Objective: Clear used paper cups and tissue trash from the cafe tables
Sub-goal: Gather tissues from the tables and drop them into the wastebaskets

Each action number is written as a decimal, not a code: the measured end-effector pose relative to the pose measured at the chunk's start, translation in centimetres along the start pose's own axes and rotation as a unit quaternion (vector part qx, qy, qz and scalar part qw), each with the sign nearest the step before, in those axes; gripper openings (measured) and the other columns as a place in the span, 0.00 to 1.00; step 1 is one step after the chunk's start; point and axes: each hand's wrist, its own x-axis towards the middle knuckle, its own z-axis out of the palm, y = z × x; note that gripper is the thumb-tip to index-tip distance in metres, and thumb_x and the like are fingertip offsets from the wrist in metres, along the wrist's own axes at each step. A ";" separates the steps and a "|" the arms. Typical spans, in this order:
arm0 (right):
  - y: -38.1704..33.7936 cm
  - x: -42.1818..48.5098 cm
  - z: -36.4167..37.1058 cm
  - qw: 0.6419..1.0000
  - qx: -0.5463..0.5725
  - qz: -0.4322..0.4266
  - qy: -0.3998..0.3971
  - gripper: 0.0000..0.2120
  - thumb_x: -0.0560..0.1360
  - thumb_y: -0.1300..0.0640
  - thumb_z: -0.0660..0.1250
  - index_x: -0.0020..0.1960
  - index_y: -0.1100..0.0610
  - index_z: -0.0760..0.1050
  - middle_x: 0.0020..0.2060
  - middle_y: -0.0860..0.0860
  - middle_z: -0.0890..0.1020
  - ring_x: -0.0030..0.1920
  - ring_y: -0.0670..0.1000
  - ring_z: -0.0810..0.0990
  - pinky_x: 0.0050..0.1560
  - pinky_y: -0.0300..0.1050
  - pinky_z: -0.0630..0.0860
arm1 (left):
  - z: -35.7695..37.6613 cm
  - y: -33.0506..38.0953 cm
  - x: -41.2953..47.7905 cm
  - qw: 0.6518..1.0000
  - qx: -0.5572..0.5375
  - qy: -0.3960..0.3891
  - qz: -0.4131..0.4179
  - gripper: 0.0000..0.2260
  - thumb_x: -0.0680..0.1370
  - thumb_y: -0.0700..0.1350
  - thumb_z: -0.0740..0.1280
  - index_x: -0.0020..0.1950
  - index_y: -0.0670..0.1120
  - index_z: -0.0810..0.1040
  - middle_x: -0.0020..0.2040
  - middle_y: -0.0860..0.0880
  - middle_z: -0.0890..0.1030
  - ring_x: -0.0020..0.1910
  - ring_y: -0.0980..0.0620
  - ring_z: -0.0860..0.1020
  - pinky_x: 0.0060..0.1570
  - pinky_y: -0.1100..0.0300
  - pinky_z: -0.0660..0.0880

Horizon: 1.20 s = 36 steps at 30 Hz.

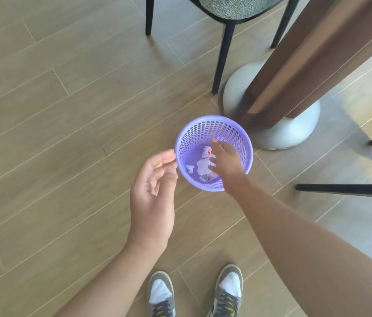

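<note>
Some crumpled white tissue bits (202,167) are lying in the round purple plastic basket (203,133), while the right hand (225,156) and left hand (153,191) are hanging empty, fingers loose and open.

Purple perforated waste basket (203,133), upright on wood floor (66,133), crumpled white tissue scraps (201,167) lying at its bottom

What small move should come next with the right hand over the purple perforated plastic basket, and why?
Probably lift the right hand clear of the purple perforated plastic basket: its fingers look spread and empty, crumpled white paper scraps lie on the bottom, and the left hand beside the rim holds nothing.
</note>
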 end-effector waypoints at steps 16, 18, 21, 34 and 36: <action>-15.4 -32.6 -14.1 0.953 0.118 -0.280 -0.012 0.18 0.76 0.45 0.66 0.63 0.49 0.79 0.63 0.50 0.83 0.66 0.54 0.80 0.68 0.58 0.76 | 0.3 20.8 -9.6 0.992 -0.009 -0.088 0.092 0.16 0.79 0.51 0.65 0.67 0.53 0.74 0.68 0.51 0.78 0.69 0.48 0.78 0.70 0.41 0.73; -17.4 -35.7 -15.4 0.953 0.117 -0.281 0.000 0.17 0.76 0.45 0.67 0.62 0.51 0.79 0.61 0.52 0.83 0.65 0.54 0.80 0.68 0.61 0.76 | 0.7 24.8 -11.1 0.990 -0.003 -0.099 0.098 0.16 0.79 0.51 0.64 0.67 0.53 0.74 0.67 0.50 0.78 0.68 0.49 0.78 0.70 0.39 0.73; -20.8 -40.4 -17.2 0.950 0.120 -0.290 0.015 0.16 0.76 0.46 0.67 0.60 0.51 0.79 0.58 0.52 0.83 0.61 0.53 0.80 0.67 0.62 0.76 | 1.2 30.4 -13.5 0.989 -0.004 -0.099 0.113 0.15 0.79 0.50 0.64 0.67 0.52 0.74 0.68 0.48 0.78 0.67 0.49 0.78 0.70 0.39 0.72; -27.4 -59.1 -23.0 0.923 0.161 -0.347 0.037 0.16 0.79 0.49 0.65 0.63 0.53 0.78 0.59 0.50 0.84 0.66 0.55 0.80 0.66 0.57 0.77 | -0.2 46.7 -24.4 0.970 -0.023 -0.169 0.173 0.17 0.79 0.52 0.65 0.68 0.54 0.75 0.67 0.51 0.79 0.67 0.49 0.78 0.70 0.38 0.72; -27.7 -60.9 -23.5 0.920 0.164 -0.352 0.044 0.16 0.80 0.51 0.65 0.64 0.56 0.78 0.59 0.52 0.84 0.65 0.56 0.81 0.67 0.58 0.77 | -0.4 47.7 -25.2 0.966 -0.031 -0.187 0.176 0.16 0.79 0.53 0.65 0.67 0.54 0.75 0.66 0.52 0.79 0.67 0.49 0.79 0.70 0.40 0.73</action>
